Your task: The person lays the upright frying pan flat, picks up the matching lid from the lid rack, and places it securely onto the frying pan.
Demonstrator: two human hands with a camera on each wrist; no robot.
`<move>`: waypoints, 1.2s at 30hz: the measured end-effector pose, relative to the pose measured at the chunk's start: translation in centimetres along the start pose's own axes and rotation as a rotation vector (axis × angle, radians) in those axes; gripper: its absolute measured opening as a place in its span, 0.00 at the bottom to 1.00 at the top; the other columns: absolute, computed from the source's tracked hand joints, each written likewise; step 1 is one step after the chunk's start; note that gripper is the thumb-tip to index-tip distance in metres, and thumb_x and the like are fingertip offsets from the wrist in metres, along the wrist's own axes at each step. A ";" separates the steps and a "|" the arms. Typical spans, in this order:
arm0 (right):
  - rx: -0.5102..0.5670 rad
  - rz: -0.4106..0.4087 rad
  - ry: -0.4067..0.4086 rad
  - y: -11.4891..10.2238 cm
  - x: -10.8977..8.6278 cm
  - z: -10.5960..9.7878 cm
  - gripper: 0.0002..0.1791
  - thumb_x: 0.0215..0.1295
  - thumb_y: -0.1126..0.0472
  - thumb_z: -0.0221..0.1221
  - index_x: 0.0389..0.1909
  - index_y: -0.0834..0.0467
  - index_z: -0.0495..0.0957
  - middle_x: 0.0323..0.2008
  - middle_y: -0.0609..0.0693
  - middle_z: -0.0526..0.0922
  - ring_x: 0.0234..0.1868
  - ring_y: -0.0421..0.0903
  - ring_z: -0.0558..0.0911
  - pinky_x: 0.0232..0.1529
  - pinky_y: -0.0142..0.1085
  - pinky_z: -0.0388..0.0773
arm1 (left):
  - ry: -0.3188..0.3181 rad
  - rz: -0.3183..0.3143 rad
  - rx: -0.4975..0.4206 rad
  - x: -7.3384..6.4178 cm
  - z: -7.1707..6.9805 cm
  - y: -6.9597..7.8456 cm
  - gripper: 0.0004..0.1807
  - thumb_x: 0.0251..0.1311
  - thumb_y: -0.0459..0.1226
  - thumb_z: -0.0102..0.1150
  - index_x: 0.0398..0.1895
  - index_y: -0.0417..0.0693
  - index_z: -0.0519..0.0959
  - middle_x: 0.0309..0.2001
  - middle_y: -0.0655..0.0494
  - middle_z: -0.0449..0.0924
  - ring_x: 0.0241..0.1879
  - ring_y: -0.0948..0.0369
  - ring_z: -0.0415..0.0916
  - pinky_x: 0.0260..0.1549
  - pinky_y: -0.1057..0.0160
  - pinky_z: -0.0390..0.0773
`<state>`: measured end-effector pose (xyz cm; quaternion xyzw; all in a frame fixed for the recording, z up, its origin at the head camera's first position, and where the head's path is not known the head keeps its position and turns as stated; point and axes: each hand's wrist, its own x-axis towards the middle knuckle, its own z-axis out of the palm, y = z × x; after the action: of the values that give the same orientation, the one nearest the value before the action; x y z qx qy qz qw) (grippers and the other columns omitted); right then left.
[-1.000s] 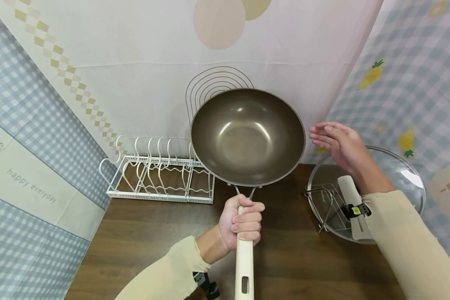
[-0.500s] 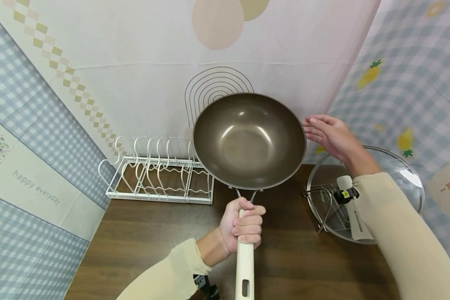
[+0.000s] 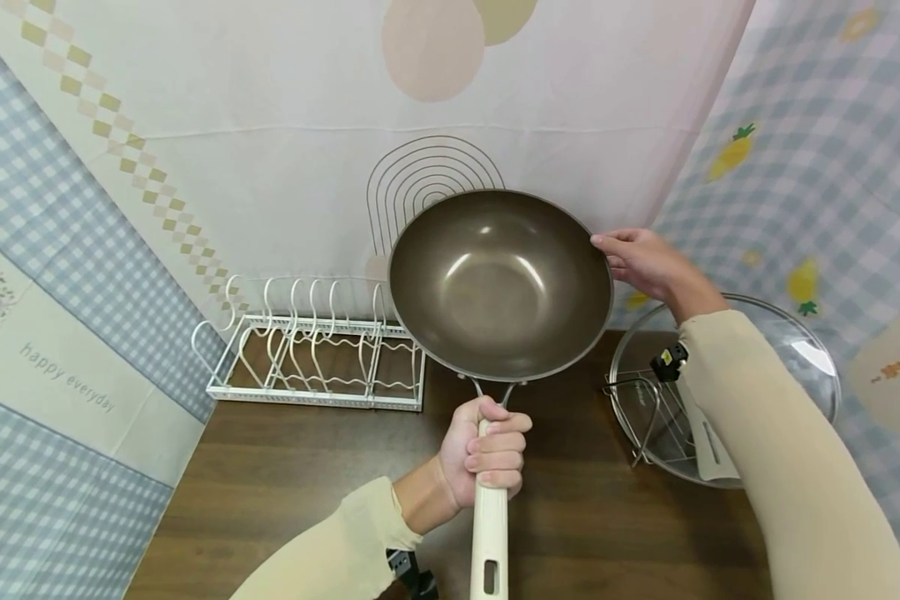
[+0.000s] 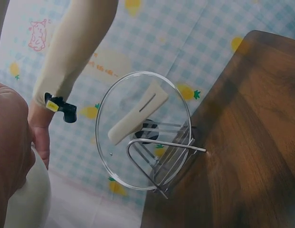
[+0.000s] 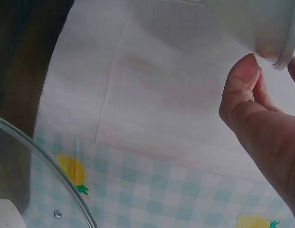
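A wok (image 3: 498,287) with a dark brown inside and a cream handle (image 3: 489,533) is held up above the table, its inside facing me. My left hand (image 3: 487,446) grips the handle just below the metal bracket. At the wok's right rim is my right hand (image 3: 641,262), with the thumb at the front of the rim and fingers behind it. The right wrist view shows the curled fingers (image 5: 242,78) close to the pale outer wall of the wok (image 5: 261,23). The wok hides part of the fingers in the head view.
A white wire rack (image 3: 315,367) stands on the wooden table (image 3: 292,475) at the left. Right of the wok, a glass lid (image 3: 802,367) with a cream upright handle (image 3: 708,442) leans in a metal stand (image 3: 648,417). Fabric-covered walls (image 3: 270,183) close off the back and sides.
My right hand has moved left to the wok's rim, and its thumb has come round to the front. The wok has dipped slightly; my left hand keeps its grip.
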<state>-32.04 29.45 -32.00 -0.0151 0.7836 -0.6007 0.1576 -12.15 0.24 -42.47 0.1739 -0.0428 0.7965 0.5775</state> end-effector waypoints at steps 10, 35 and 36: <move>-0.140 0.028 0.065 -0.1 1.0 0.5 0.29 0.78 0.49 0.55 0.65 0.67 0.66 0.59 0.51 0.68 0.42 0.34 0.74 0.41 0.25 0.79 | 0.008 -0.008 0.012 0.2 -0.4 -0.3 0.17 0.62 0.42 0.45 0.19 0.54 0.53 0.09 0.66 0.48 0.08 0.69 0.51 0.13 0.72 0.51; -0.462 0.015 0.122 -2.0 0.5 0.6 0.27 0.80 0.57 0.52 0.68 0.72 0.66 0.66 0.66 0.67 0.57 0.55 0.74 0.58 0.44 0.77 | 0.022 -0.026 0.018 0.3 -0.7 -0.9 0.18 0.61 0.43 0.46 0.18 0.55 0.53 0.09 0.66 0.47 0.07 0.69 0.51 0.13 0.72 0.50; -0.464 0.010 0.124 -2.1 0.4 0.7 0.26 0.79 0.57 0.53 0.67 0.72 0.66 0.65 0.66 0.68 0.57 0.55 0.74 0.59 0.45 0.77 | 0.022 -0.026 0.016 0.3 -0.7 -0.9 0.17 0.61 0.43 0.46 0.18 0.55 0.53 0.09 0.66 0.47 0.07 0.69 0.51 0.13 0.72 0.50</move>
<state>-32.63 28.18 -30.30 -0.0102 0.9090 -0.4034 0.1043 -11.53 0.96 -43.15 0.1702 -0.0278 0.7913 0.5866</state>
